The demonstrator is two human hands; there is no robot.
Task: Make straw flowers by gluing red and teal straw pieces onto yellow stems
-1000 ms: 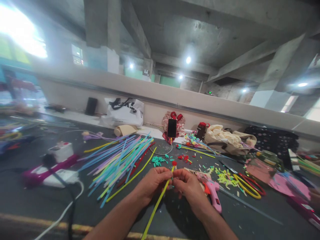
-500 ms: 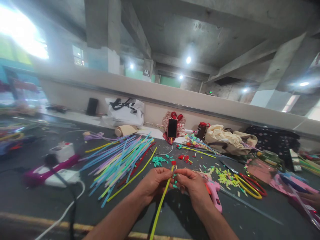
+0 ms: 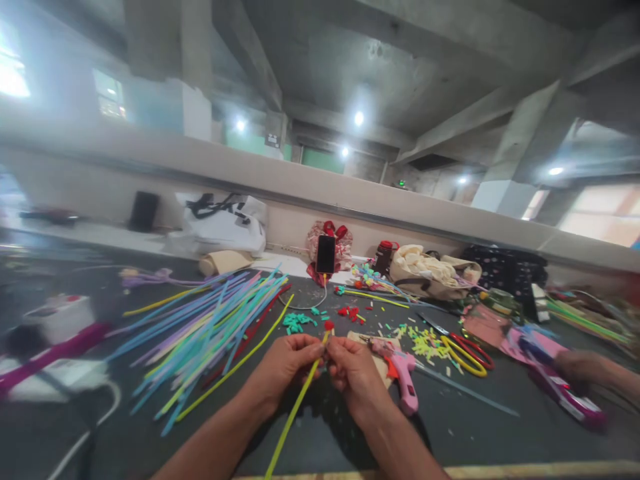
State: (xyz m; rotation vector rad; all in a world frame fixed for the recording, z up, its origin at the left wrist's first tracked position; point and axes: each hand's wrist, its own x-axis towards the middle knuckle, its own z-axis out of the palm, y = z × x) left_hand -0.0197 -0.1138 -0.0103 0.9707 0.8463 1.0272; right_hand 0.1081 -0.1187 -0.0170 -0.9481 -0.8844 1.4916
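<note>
Yellow, fuzzy-looking: a long stem point(image 3: 295, 417) slants up between both hands, its loose end running down toward the near edge of the table point(image 3: 450, 440). A red tip point(image 3: 329, 326) tops it, just clear of the fingers. From my distant seat I log the left hand point(image 3: 287, 367) as narrow, thumb and finger pinching the stem just below that tip, presumably because a hold this high steadies the worked end while the length hangs free. The right hand point(image 3: 354, 373) meets it at the same spot, fingers curled in; whether they close on the stem or a smaller bit, I cannot tell.

Supplies ring the hands, probably for short reaches. Green bits point(image 3: 299, 323) and red bits point(image 3: 349, 313) lie just beyond, yellow bits point(image 3: 425, 341) off to the right, sorted roughly by colour, I judge, for easy picking. Loose stems point(image 3: 215, 347) fan out at left. The pink glue gun point(image 3: 404, 377) lies beside the right hand, handle toward the wearer, which should suit a quick grab. Scissors point(image 3: 467, 353) rest farther right; beyond them, another person's hand point(image 3: 575, 368).
</note>
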